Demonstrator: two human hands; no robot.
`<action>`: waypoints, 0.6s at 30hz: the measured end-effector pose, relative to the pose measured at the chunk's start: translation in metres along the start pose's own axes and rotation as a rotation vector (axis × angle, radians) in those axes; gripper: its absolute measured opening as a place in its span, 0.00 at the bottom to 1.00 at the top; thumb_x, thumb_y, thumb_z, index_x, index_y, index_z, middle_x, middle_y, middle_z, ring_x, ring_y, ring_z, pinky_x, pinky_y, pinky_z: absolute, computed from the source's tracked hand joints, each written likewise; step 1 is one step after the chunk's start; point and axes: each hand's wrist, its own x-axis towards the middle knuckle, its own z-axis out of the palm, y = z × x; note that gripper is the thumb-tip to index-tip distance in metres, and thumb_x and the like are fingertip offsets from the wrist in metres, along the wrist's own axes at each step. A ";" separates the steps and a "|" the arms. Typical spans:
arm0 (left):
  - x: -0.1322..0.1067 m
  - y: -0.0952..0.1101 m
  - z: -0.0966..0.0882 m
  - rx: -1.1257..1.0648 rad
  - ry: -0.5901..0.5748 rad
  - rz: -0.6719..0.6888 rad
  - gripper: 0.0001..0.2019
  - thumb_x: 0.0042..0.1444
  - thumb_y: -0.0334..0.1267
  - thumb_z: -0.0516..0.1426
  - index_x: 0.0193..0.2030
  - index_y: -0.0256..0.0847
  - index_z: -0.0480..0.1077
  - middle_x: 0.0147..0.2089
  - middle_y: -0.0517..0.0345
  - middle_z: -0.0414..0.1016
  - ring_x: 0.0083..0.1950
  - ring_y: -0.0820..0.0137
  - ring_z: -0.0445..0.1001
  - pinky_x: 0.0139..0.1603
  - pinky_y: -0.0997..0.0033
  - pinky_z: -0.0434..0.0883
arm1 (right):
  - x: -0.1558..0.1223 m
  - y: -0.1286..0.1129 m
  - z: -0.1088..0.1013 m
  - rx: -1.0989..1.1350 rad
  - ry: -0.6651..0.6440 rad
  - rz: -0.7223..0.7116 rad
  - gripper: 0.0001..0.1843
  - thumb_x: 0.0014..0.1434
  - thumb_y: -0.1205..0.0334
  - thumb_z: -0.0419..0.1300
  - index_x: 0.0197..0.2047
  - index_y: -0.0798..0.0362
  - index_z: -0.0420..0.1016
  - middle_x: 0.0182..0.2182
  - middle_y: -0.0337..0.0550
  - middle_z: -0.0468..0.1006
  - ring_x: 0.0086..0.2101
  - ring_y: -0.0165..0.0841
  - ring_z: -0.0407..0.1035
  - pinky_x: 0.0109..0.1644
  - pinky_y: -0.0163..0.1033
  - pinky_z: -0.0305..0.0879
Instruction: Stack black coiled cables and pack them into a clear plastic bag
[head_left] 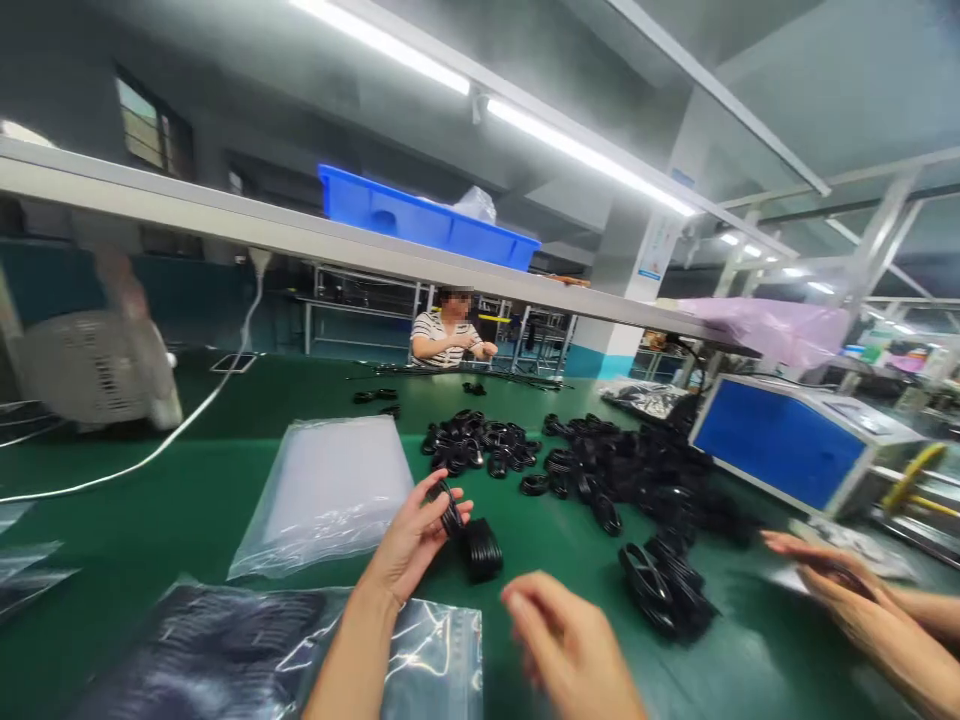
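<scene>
My left hand [420, 530] is closed on a small coil of black cable [450, 515], gripped between thumb and fingers above the green table. Directly beside it, a bundle of coiled black cables [481, 550] stands on the table. Lower and to the right, my right hand [570, 645] is smeared by motion, its fingers bent; whether it holds anything does not show. Under my left forearm lies a clear zip bag [431, 650], and a clear bag packed with dark coils [217, 650] is at the lower left.
A stack of clear plastic bags [341, 480] lies left of centre. Many black cable coils [630, 460] are heaped to the right. A co-worker's hands [832, 580] are at the right edge; another person [446, 335] sits across. A fan [94, 365] and blue machine [780, 440] flank the table.
</scene>
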 end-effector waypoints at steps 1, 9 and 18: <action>0.000 0.000 -0.001 0.012 0.016 0.012 0.22 0.51 0.35 0.61 0.53 0.43 0.64 0.45 0.51 0.74 0.47 0.64 0.75 0.52 0.64 0.69 | 0.014 0.009 -0.007 -0.081 0.136 0.068 0.15 0.58 0.49 0.49 0.32 0.50 0.69 0.22 0.38 0.69 0.22 0.31 0.66 0.23 0.35 0.63; 0.001 -0.004 -0.014 0.324 0.233 -0.124 0.26 0.43 0.38 0.65 0.49 0.39 0.65 0.34 0.57 0.72 0.35 0.68 0.76 0.35 0.73 0.68 | 0.087 0.072 -0.006 -0.020 0.174 0.235 0.14 0.54 0.50 0.51 0.30 0.52 0.67 0.19 0.35 0.65 0.17 0.28 0.65 0.17 0.32 0.64; 0.004 -0.009 -0.016 0.391 0.307 -0.161 0.27 0.39 0.44 0.66 0.45 0.36 0.66 0.27 0.62 0.69 0.25 0.73 0.70 0.33 0.69 0.69 | 0.085 0.071 -0.007 0.020 0.204 0.193 0.18 0.53 0.46 0.52 0.35 0.53 0.69 0.27 0.42 0.70 0.28 0.34 0.69 0.25 0.38 0.71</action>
